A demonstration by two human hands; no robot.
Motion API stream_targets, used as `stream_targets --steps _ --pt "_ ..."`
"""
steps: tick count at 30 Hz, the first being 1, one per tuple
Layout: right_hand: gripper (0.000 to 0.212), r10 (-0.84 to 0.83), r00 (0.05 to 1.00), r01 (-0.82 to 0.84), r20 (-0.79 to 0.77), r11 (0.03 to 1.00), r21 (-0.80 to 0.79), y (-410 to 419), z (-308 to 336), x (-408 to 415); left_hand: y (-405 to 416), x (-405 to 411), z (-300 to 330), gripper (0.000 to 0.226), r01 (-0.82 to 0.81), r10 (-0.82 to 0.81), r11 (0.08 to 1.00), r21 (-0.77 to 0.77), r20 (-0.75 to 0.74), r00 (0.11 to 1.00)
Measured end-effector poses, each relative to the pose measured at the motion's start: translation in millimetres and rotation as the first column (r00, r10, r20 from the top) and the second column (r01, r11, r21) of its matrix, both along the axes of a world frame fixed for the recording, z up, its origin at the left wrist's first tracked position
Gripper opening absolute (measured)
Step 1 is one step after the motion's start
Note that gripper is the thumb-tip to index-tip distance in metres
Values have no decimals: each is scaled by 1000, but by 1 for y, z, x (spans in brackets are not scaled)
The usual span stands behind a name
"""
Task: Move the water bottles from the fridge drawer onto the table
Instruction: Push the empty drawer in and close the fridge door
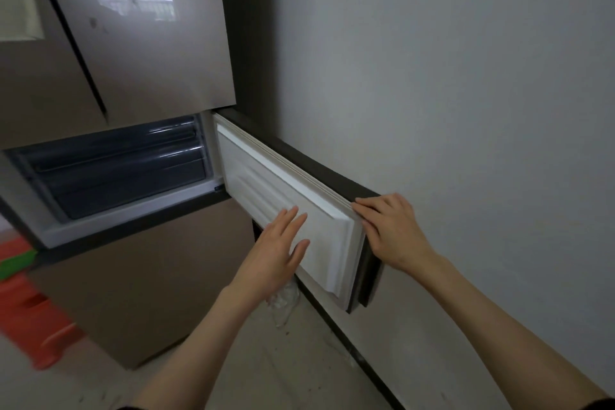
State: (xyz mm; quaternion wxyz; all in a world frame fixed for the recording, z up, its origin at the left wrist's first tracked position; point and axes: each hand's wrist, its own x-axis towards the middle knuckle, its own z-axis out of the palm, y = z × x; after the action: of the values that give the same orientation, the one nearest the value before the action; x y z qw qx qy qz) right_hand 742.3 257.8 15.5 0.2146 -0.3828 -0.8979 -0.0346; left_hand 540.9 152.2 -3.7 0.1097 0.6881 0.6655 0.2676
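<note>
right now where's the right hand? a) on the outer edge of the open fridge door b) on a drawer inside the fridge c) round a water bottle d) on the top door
a: the right hand rests on the free edge of the open fridge door, away from the dark drawers inside.

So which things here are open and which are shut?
small fridge door: swung wide open.
drawers inside: pushed in, shut.
upper doors: shut.
left hand: open, fingers straight, by the door.
right hand: fingers rest on the door's edge.
</note>
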Motion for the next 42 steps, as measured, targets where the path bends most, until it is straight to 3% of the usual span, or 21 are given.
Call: stream_targets --steps 5,10,14,19,26,31,36,42 --pt "40 285 950 -304 -129 938 -164 -37 9 -30 -18 -8 0 48 26 -31 997 70 65 997" --pt "33 350 879 -438 -324 862 -255 -59 8 -73 -56 -49 -2 51 -31 17 995 93 145 989" --pt "35 407 869 -484 -282 818 -310 -69 3 -123 -94 -95 7 57 -124 115 991 53 152 982" --pt "42 526 831 -556 -181 775 -302 -85 1 -201 -135 -151 18 43 -230 229 973 18 38 973" --pt "46 633 766 -638 -111 728 -251 -108 -5 -317 -186 -238 21 62 -310 310 950 12 -88 947" --pt "59 650 756 -639 -74 709 -297 -121 -14 -398 -198 -303 13 59 -455 465 885 99 -215 859" --pt "55 630 775 -628 44 776 -47 -112 -14 -480 -188 -369 10 52 -586 595 804 101 -170 786" --pt "62 612 774 -633 164 752 183 -84 -18 -569 -167 -449 9 63 -662 659 744 94 -271 702"
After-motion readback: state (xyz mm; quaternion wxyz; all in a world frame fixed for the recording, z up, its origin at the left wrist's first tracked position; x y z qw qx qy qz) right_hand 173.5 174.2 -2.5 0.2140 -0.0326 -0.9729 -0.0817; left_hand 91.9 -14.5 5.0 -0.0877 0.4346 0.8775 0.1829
